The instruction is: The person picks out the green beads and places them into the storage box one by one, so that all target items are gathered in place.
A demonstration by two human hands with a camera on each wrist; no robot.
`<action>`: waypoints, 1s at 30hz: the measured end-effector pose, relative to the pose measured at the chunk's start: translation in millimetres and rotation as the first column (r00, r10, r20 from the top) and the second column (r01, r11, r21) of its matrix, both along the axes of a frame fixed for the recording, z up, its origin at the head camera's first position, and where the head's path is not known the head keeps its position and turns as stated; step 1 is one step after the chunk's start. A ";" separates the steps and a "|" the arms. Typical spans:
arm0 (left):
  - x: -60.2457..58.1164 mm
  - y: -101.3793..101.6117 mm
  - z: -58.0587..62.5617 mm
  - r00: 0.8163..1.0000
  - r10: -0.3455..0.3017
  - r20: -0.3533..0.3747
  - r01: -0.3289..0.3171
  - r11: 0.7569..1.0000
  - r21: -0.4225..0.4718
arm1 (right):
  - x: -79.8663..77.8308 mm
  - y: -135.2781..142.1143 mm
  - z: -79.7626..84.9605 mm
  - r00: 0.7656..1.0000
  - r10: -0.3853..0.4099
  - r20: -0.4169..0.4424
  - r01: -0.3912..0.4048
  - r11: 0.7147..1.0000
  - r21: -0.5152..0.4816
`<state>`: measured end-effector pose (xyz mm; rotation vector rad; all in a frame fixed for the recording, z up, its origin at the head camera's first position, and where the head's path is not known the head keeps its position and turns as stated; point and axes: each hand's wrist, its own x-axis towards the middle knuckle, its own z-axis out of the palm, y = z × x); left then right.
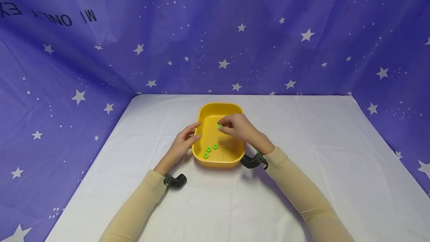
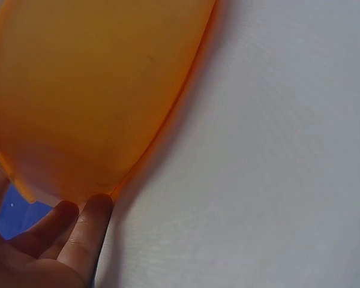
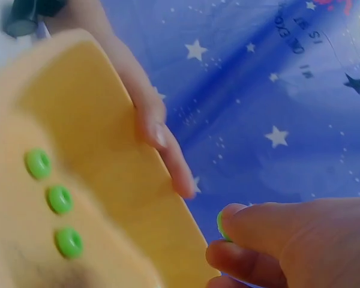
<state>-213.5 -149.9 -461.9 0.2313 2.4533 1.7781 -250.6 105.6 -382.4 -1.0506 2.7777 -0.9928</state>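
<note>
A yellow rectangular tub [image 1: 220,164] with rounded corners sits on the white cloth. My left hand [image 1: 183,143] holds its left side, with thumb and a fingertip over the rim; in the left wrist view, other fingertips [image 2: 98,207] press the outer wall. Above the tub's inside, my right hand [image 1: 238,127] pinches a small green ring-shaped bead [image 1: 219,126] between thumb and finger. In the right wrist view the fingers mostly cover this bead [image 3: 224,226]. Three similar green beads [image 1: 208,149] lie on the tub floor towards its near left corner.
White cloth [image 1: 336,167] covers the table around the tub. Purple star-printed fabric [image 1: 188,40] hangs behind and at both sides. Black straps [image 1: 254,161] are on both wrists. A bit of something green [image 1: 256,152] shows beside the right wrist, mostly hidden.
</note>
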 end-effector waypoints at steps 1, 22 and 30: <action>-0.1 0.2 -0.1 1.000 -0.002 0.004 0.002 1.000 0.006 | 0.6 -3.8 -1.6 1.000 0.010 0.001 -0.010 1.000 0.009; -1.1 0.5 -1.3 1.000 -0.018 0.010 0.017 0.999 0.028 | 12.3 -36.6 -31.9 0.995 0.063 0.075 -0.074 0.985 0.158; -1.1 0.0 -1.6 1.000 -0.015 0.009 0.015 1.000 0.024 | 13.4 -36.2 -34.3 0.989 0.104 0.106 -0.124 0.969 0.211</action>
